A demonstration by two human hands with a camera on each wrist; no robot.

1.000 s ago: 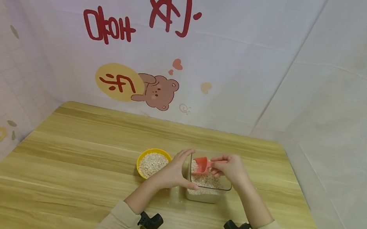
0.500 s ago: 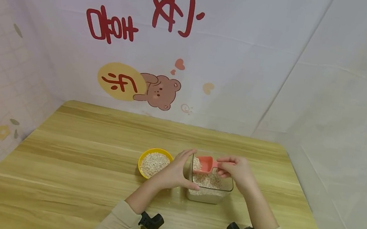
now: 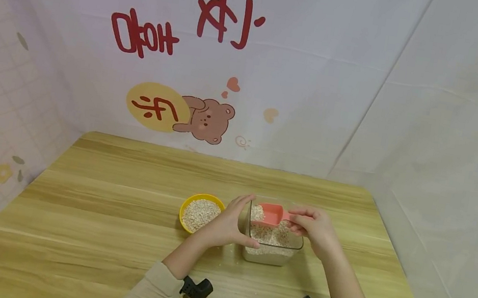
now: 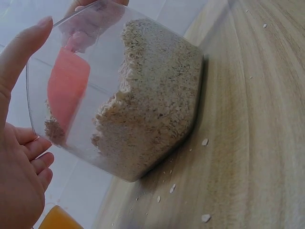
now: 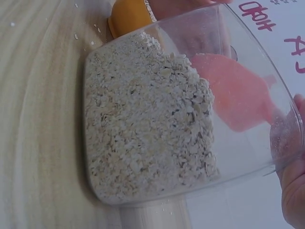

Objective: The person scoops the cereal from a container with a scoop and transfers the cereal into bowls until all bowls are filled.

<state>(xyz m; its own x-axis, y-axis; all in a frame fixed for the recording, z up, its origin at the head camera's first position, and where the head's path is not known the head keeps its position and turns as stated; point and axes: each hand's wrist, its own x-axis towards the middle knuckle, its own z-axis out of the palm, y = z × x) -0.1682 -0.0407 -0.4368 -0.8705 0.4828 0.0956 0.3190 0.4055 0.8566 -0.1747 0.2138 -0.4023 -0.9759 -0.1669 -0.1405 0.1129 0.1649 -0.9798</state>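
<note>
A pink scoop [image 3: 272,215] is held level over the oats [image 3: 272,236] inside a clear rectangular container [image 3: 266,259]. Some oats lie at the scoop's left, front end. My right hand [image 3: 316,231] pinches its handle above the container's right side. At the container's left side, my left hand [image 3: 222,227] holds the wall, thumb along the near rim and fingers at the far corner. Through the clear wall in the left wrist view, the scoop [image 4: 69,88] hangs above the heaped oats [image 4: 152,90], apart from them.
Left of the container, partly behind my left hand, stands a yellow bowl [image 3: 181,219] filled with oats. Several loose flakes [image 4: 205,142] lie on the wooden table [image 3: 106,232]. A white printed cloth [image 3: 305,76] hangs along the table's back.
My right hand has drawn the scoop a little to the right, and the scoop has levelled out with oats at its front end. The left hand keeps its place.
</note>
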